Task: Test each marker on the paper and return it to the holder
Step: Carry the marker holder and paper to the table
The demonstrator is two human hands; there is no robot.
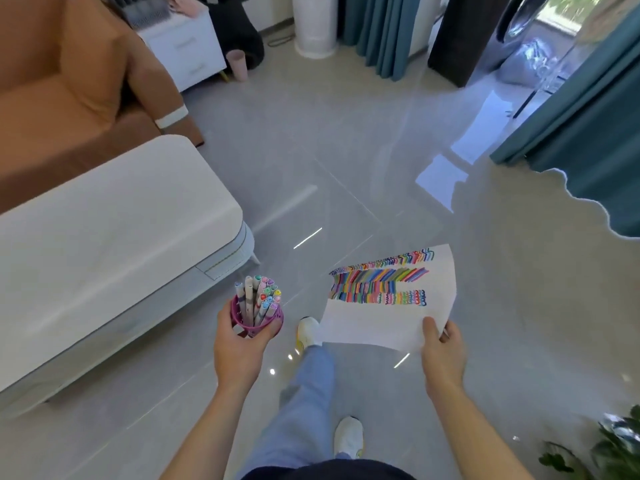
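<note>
Head view, standing. My left hand has its fingers curled around the purple holder, carried upright above the grey floor near the white table. The markers stand packed inside it, caps up. My right hand pinches the near corner of the paper, thumb on top. Coloured test strokes cover the sheet's far half.

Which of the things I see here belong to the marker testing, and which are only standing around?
Belong to the job:
purple holder, gripped by the left hand
markers standing in it
paper with coloured strokes, pinched by the right hand

Only standing around:
white table
orange sofa
teal curtains
green plant
</note>
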